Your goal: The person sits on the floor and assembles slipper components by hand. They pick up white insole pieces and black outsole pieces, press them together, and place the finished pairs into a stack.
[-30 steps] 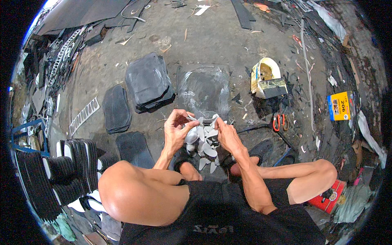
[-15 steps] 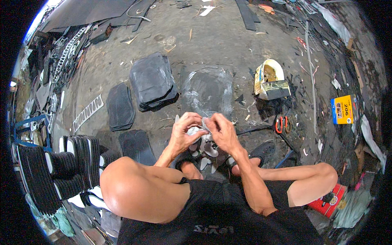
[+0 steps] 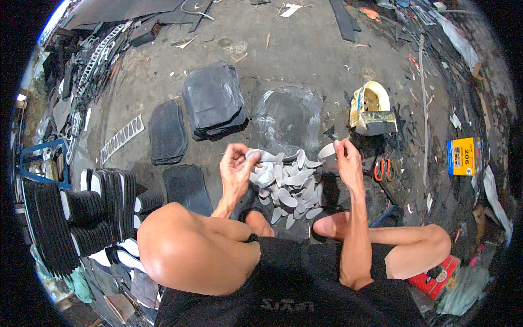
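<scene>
Between my feet lies a loose pile of light grey, leaf-shaped flat pieces (image 3: 289,180). My left hand (image 3: 235,168) is at the pile's left edge, with thumb and fingers pinching a pale oval piece (image 3: 262,156). Off the pile's right side, my right hand (image 3: 349,163) is raised and pinches another pale oval piece (image 3: 327,151) by its end. The two hands are well apart, with the pile showing between them. Just beyond the pile is a dark floor patch (image 3: 287,117) smeared with white.
Left of the patch are a stack of black sheets (image 3: 214,101) and dark sole-shaped pieces (image 3: 167,132). Stacked black-and-white soles (image 3: 109,204) stand by my left knee. To the right are a cut-open container (image 3: 372,109), orange-handled scissors (image 3: 382,169) and a yellow-and-blue packet (image 3: 461,156).
My hands were together over the pile and have moved apart, the right one going right with a pale piece. The pile is now more visible, and the whole view has shifted slightly.
</scene>
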The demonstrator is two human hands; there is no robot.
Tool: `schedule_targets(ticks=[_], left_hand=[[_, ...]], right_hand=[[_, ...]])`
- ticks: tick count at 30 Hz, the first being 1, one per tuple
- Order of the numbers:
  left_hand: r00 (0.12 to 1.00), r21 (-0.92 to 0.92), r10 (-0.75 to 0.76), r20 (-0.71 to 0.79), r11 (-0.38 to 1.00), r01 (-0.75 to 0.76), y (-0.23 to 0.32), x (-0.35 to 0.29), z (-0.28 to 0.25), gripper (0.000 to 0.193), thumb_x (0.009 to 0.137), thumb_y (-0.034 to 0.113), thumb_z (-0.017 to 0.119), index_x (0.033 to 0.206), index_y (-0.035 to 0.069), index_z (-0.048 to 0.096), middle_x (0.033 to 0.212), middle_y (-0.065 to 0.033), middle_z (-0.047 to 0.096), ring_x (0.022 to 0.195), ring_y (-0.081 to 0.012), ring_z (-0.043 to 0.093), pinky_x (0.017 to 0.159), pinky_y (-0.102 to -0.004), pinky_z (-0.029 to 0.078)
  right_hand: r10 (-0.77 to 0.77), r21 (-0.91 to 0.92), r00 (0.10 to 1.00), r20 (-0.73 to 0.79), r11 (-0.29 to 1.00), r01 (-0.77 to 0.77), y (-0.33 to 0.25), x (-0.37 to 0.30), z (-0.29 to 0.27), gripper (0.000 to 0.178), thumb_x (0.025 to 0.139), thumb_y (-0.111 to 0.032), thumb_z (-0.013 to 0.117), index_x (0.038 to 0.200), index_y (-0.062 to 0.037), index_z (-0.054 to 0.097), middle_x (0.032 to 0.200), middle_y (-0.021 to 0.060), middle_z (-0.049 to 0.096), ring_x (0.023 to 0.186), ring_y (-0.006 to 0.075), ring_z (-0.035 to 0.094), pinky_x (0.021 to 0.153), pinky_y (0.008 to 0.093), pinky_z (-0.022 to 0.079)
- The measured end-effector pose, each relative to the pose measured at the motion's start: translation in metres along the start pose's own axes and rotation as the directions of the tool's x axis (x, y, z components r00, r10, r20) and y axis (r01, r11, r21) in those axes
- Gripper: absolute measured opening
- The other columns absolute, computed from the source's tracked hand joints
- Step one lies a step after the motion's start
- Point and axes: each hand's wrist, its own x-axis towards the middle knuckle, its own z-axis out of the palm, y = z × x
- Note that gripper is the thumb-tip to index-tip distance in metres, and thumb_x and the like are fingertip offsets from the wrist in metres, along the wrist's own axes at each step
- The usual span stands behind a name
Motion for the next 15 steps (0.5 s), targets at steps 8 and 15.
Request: schedule_targets(ticks=[8,15], left_hand=[[0.972,0.631,0.054,0.227,0.753,-0.189,-0.067,-0.014,0.014,0.014,0.098,0.013,0.078,0.102,0.001,0.082,0.116,-0.0155,0.072,0.088,-0.0284,0.072,0.077,-0.0375,0.058],[0.947,0.809,0.275,0.168,0.510,-0.292,-0.081,0.009,0.006,0.042,0.105,0.024,0.064,0.142,0.005,0.068,0.149,-0.0241,0.057,0.139,-0.0434,0.051,0.121,-0.0568,0.036]], right_hand=[[-0.243,-0.194,0.917,0.316,0.930,0.313,0.003,-0.043,0.068,0.022,0.104,-0.022,0.066,0.101,-0.0007,0.067,0.100,0.0232,0.067,0.096,0.0459,0.066,0.086,0.0527,0.052],[-0.302,-0.305,0.952,0.056,0.902,0.304,0.052,0.015,0.080,0.045,0.114,-0.042,0.047,0.142,-0.0116,0.065,0.151,0.0259,0.057,0.142,0.0503,0.049,0.118,0.0575,0.041]])
